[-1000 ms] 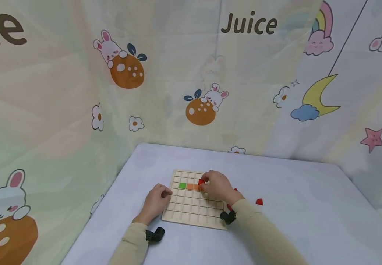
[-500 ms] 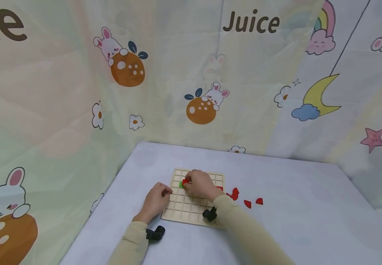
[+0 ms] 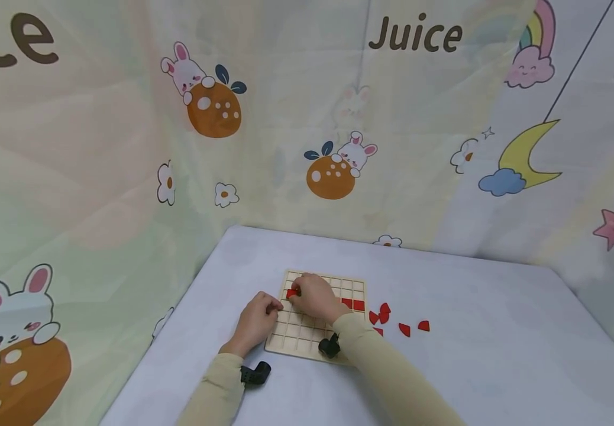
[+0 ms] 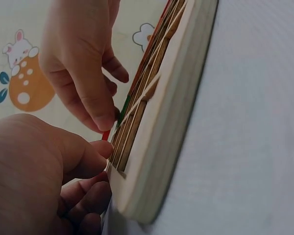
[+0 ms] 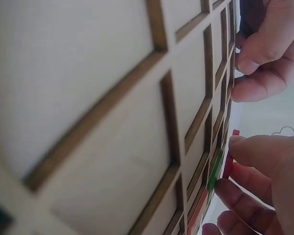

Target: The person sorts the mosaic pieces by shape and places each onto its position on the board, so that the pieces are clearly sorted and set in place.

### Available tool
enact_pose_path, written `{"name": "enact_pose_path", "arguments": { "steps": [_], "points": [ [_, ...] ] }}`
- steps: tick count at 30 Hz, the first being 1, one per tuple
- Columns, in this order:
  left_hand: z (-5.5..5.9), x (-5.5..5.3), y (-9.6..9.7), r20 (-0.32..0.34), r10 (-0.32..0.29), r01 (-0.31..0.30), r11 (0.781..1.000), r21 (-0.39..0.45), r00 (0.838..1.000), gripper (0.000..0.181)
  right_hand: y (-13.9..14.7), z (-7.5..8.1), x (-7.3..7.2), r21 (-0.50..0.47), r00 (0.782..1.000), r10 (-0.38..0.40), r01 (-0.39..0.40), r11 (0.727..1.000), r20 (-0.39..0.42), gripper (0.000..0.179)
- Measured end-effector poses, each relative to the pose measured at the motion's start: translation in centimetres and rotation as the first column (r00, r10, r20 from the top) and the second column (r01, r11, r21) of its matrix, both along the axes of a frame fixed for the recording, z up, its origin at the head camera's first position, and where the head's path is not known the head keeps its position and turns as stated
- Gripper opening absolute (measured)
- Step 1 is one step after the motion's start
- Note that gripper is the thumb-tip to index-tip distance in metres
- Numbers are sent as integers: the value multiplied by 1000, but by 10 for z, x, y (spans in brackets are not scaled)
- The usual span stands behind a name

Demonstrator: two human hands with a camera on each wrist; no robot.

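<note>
A square wooden grid board (image 3: 296,346) lies on the white table. My left hand (image 3: 256,322) holds its left edge between thumb and curled fingers. Over the upper left cells, my right hand (image 3: 317,297) pinches a small red square tile (image 3: 291,293). In the right wrist view this red tile stands tilted against a green tile (image 5: 214,171), with an orange tile (image 5: 198,215) nearby. Farther right in the same row, two red tiles (image 3: 358,305) sit in cells. My right hand and forearm hide the cells between.
Several red quarter-circle pieces (image 3: 404,329) lie scattered on the table right of the board. A black wrist camera (image 3: 256,374) is strapped on each wrist. Behind the table (image 3: 472,355) hangs a cartoon-printed cloth (image 3: 270,142).
My right hand has moved left across the board with the red tile, to the green tile's place. Red tiles farther right came into view. My left hand stays at the board's edge.
</note>
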State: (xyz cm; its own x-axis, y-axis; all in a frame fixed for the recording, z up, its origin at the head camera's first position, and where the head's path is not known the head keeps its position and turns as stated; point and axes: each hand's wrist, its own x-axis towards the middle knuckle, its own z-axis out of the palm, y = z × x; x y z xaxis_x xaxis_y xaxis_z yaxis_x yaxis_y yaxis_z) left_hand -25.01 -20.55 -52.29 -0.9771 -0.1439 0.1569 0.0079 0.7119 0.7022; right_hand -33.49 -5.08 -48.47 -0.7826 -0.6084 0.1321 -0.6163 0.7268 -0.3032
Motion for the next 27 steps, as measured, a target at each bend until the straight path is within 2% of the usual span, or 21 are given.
{"name": "enact_pose_path", "arguments": {
  "steps": [13, 22, 27],
  "points": [
    [-3, 0, 0, -38, -8, 7, 1000, -22, 999, 13, -7, 1, -1, 8, 999, 21, -21, 1000, -33, 22],
    [-4, -1, 1, -37, -11, 10, 1000, -27, 999, 13, -6, -3, -2, 4, 1000, 26, -26, 1000, -15, 24],
    [-3, -1, 0, -38, -1, 0, 999, -36, 999, 14, -2, 0, -1, -4, 999, 31, -31, 999, 16, 26]
  ]
}}
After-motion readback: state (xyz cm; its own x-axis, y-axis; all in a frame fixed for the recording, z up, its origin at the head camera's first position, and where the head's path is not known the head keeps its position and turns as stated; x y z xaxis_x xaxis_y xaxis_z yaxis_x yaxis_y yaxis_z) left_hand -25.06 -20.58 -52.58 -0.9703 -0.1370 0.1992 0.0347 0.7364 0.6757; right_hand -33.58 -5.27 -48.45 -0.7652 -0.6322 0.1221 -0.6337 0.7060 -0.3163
